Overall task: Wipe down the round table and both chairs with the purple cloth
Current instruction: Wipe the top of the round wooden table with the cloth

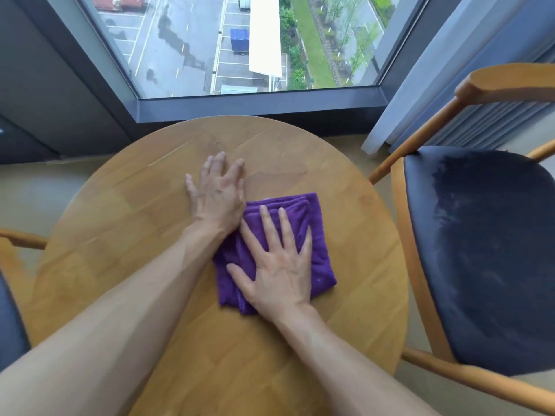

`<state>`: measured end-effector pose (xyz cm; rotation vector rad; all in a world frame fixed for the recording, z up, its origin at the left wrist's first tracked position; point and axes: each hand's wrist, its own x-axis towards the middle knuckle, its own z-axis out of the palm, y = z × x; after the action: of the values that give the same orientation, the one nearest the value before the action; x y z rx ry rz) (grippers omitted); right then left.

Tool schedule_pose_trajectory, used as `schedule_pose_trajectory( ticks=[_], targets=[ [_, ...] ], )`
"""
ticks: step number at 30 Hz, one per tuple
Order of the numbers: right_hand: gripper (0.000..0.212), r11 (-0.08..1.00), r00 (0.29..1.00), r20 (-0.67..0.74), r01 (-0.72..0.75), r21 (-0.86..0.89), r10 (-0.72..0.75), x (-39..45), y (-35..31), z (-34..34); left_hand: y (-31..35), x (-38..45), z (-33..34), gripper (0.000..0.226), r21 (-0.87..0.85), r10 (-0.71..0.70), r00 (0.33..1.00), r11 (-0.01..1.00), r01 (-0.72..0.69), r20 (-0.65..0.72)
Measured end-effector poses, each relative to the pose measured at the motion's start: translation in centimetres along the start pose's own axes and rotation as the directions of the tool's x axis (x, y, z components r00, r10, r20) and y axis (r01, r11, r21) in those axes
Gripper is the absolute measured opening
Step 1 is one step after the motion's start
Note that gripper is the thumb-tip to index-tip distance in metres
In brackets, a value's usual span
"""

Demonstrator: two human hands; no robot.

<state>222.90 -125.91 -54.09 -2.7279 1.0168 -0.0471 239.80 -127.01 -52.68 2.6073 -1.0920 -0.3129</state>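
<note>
A folded purple cloth (315,253) lies flat near the middle of the round wooden table (120,223). My right hand (276,265) presses on it with straight, spread fingers. My left hand (217,193) lies flat on the bare tabletop just beyond the cloth's left corner, fingers spread, its wrist over the cloth's edge. A wooden chair with a dark padded seat (480,259) stands to the right of the table. Only a sliver of the other chair (12,319), its dark seat and wooden arm, shows at the left edge.
A large window (240,43) with a dark frame sits right behind the table. Grey curtains (450,85) hang at the back right, behind the right chair's backrest. Pale floor shows around the table.
</note>
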Motion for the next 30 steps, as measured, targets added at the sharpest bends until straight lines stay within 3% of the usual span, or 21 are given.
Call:
schedule_pose_trajectory(
  ticks=[5,12,17,20,24,27,30],
  targets=[
    [0.071,0.996,0.997,-0.028,0.075,-0.048,-0.077,-0.6,1.2,0.2,-2.2,-2.2,-1.0,0.040,0.048,-0.002,0.999,0.999,0.004,-0.050],
    [0.071,0.988,0.996,-0.006,-0.086,-0.131,0.086,-4.3,11.5,-2.2,0.4,-3.8,0.4,0.058,0.129,-0.071,0.993,0.990,0.060,0.089],
    [0.074,0.982,0.985,-0.034,-0.172,-0.081,0.170,-5.7,7.4,-1.7,3.7,-6.2,2.3,0.055,0.064,0.010,0.992,0.998,-0.018,0.125],
    [0.072,0.993,0.993,-0.050,-0.113,-0.030,0.111,-6.5,2.7,-0.6,3.1,-7.0,2.1,0.042,-0.005,0.045,0.997,0.999,-0.045,0.066],
    [0.063,0.998,0.997,-0.048,0.061,-0.006,-0.061,-8.8,-1.2,0.7,2.6,-8.0,1.4,0.034,0.035,0.069,0.998,0.997,-0.068,-0.009],
    [0.066,0.990,0.991,-0.052,0.121,-0.071,-0.125,-10.2,2.2,0.4,4.0,-9.5,1.6,0.034,0.031,0.069,0.997,0.997,-0.069,-0.017],
    [0.070,0.989,0.995,-0.049,0.074,-0.131,-0.081,-11.2,8.0,-1.0,5.4,-11.6,1.9,0.036,0.013,0.071,0.997,0.997,-0.071,-0.027]
  ],
)
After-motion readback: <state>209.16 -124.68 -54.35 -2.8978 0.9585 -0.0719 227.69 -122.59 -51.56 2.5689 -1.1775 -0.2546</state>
